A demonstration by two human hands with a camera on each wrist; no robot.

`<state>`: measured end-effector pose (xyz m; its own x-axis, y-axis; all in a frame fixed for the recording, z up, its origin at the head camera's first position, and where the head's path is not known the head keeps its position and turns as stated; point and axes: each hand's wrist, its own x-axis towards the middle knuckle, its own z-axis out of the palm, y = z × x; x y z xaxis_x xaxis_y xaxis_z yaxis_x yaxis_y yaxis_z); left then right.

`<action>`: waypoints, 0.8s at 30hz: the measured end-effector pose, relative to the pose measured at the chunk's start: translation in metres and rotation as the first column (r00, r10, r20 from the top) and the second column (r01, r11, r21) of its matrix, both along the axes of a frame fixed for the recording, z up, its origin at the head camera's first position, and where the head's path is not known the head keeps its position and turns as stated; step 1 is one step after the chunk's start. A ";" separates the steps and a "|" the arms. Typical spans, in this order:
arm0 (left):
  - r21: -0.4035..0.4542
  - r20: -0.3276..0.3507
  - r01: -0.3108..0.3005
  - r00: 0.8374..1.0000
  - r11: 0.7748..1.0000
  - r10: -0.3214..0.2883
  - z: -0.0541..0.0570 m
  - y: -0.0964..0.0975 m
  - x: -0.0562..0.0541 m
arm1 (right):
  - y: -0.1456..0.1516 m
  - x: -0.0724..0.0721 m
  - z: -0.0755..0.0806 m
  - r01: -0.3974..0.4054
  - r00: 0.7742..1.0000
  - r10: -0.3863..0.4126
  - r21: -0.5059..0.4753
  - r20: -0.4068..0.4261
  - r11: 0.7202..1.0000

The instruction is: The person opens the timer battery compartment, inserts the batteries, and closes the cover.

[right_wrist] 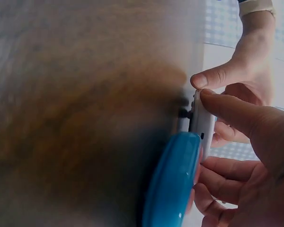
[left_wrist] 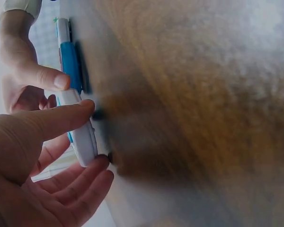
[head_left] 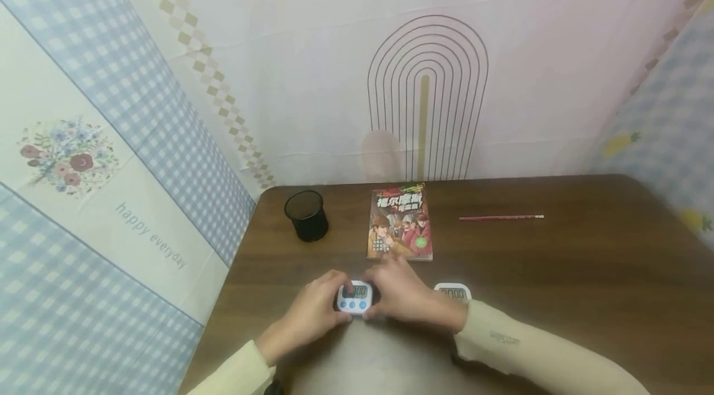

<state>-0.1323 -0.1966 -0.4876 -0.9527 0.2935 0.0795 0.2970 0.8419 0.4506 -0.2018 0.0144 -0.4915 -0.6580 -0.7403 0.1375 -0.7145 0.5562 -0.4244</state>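
A white digital timer [head_left: 355, 305] with blue buttons faces up at the table's near side, between both hands. My left hand [head_left: 314, 307] grips its left side, thumb at the near edge and a finger over the display. On the right side, my right hand [head_left: 403, 292] pinches the same timer, its thumb at the near edge. In the left wrist view, the timer's white edge [left_wrist: 86, 146] shows between thumb and fingers. A smooth blue object [right_wrist: 173, 182] of unclear kind lies close by the right hand. A second white timer [head_left: 453, 289] is partly hidden by the right forearm.
An illustrated book [head_left: 399, 224] lies beyond the hands. A black mesh cup [head_left: 309, 216] stands at the back left, and a red pencil [head_left: 501, 217] lies at the back right. Patterned cloth [head_left: 312, 72] hangs behind the brown table [head_left: 558, 271].
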 end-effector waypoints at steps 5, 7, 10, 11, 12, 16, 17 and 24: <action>-0.041 0.004 -0.016 1.000 0.999 0.016 -0.001 0.001 -0.002 | -0.003 0.000 -0.001 0.020 1.000 -0.020 0.047 -0.011 0.999; -0.056 0.014 -0.019 1.000 0.998 0.019 -0.001 0.001 -0.002 | -0.004 0.001 -0.002 0.022 1.000 -0.021 0.058 -0.007 0.998; -0.073 0.025 -0.021 0.999 0.997 0.023 -0.003 0.001 -0.001 | -0.004 0.001 -0.004 0.021 1.000 -0.020 0.068 -0.006 0.997; -0.079 0.023 -0.022 0.999 0.997 0.024 -0.003 0.001 -0.002 | -0.003 0.000 -0.004 0.019 1.000 -0.019 0.068 -0.004 0.998; -0.085 0.020 -0.023 0.999 0.996 0.024 -0.003 0.002 -0.002 | -0.002 0.000 -0.005 0.015 1.000 -0.015 0.065 -0.003 0.998; -0.084 -0.016 -0.017 1.000 0.996 0.016 -0.003 0.003 -0.001 | 0.005 -0.001 -0.008 0.009 1.000 -0.008 0.047 -0.010 0.999; -0.077 -0.028 -0.020 0.999 0.997 0.018 -0.002 0.003 -0.001 | 0.008 -0.002 -0.008 0.008 1.000 -0.007 0.040 -0.021 0.999; -0.018 -0.088 -0.094 0.992 0.995 0.092 0.004 -0.003 -0.004 | 0.028 -0.003 -0.006 -0.036 0.988 0.029 -0.042 -0.149 0.998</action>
